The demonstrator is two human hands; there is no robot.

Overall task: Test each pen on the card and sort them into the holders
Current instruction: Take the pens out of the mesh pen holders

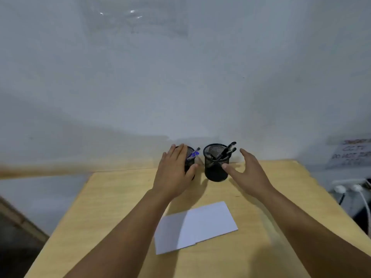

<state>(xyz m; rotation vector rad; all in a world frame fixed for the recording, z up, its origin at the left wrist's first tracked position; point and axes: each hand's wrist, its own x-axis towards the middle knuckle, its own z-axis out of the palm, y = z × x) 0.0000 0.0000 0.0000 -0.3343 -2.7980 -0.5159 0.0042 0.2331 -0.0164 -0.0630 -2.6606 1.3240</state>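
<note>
Two black mesh holders stand at the far edge of the wooden table (112, 207). My left hand (173, 173) wraps around the left holder (189, 166), thumb on its right side; a blue pen (193, 154) sticks out of it. The right holder (215, 163) carries black pens (227, 150) leaning to the right. My right hand (248, 172) is spread just right of that holder, its thumb tip at or near the mesh wall, fingers straight. A white card (195, 226) lies flat nearer to me, between my forearms.
A pale wall rises straight behind the holders. At the right edge sit a power strip with white plugs (349, 188) and cables, and a printed notice (350, 153) above it. The table's left side drops off to the floor.
</note>
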